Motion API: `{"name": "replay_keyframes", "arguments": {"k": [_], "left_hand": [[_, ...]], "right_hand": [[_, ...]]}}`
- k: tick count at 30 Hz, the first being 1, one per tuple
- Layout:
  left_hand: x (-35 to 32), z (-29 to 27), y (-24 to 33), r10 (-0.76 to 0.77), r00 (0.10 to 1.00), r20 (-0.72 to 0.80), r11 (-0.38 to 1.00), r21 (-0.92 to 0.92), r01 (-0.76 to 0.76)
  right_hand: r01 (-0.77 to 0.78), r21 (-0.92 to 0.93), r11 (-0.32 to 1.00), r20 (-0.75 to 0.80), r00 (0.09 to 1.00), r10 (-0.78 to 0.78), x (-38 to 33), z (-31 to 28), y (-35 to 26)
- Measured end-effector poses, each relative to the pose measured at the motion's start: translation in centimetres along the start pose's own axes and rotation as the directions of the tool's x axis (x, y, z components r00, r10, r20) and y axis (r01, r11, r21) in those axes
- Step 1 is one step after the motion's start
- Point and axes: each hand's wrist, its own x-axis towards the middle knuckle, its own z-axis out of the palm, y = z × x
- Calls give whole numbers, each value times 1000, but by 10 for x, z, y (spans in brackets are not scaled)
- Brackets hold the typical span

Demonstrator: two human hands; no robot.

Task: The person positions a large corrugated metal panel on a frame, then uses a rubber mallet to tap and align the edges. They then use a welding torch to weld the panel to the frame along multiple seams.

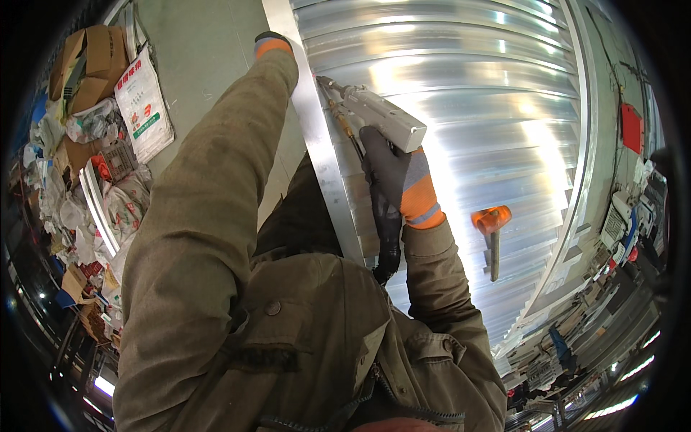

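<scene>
My right hand (394,169), in a dark glove with an orange and grey cuff, is wrapped round a grey boxy gun-shaped tool (385,117). The tool's narrow front end points up and left, close to the edge rail (322,147) of a ribbed silvery metal panel (461,144). A thick black cable (386,237) hangs down beneath this hand. Farther off, my left hand (273,45) wears a similar glove, next to the rail's left side. Its fingers are mostly hidden behind the sleeve and glove cuff.
On the panel to the right lies a mallet with an orange head (491,218). Cardboard boxes (93,61), a white printed sack (144,108) and plastic bags (79,209) are heaped at the left. A red object (632,127) and a white chair-like thing (616,219) stand beyond the panel.
</scene>
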Motion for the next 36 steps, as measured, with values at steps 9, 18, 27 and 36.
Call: {"name": "replay_keyframes", "arguments": {"k": [9,18,27,36], "left_hand": [[0,3,-2,24,1000,-2,999,23,-24],[3,1,-5,41,999,-11,998,51,-40],[4,6,-6,65,998,-18,995,76,-63],[4,13,-10,107,994,-37,989,107,-103]], "right_hand": [[27,41,999,-10,1000,-26,2,1,4],[-27,145,989,12,1000,26,3,0,2],[-11,136,991,0,1000,11,3,0,2],[4,93,996,-4,1000,-4,3,2,2]]}}
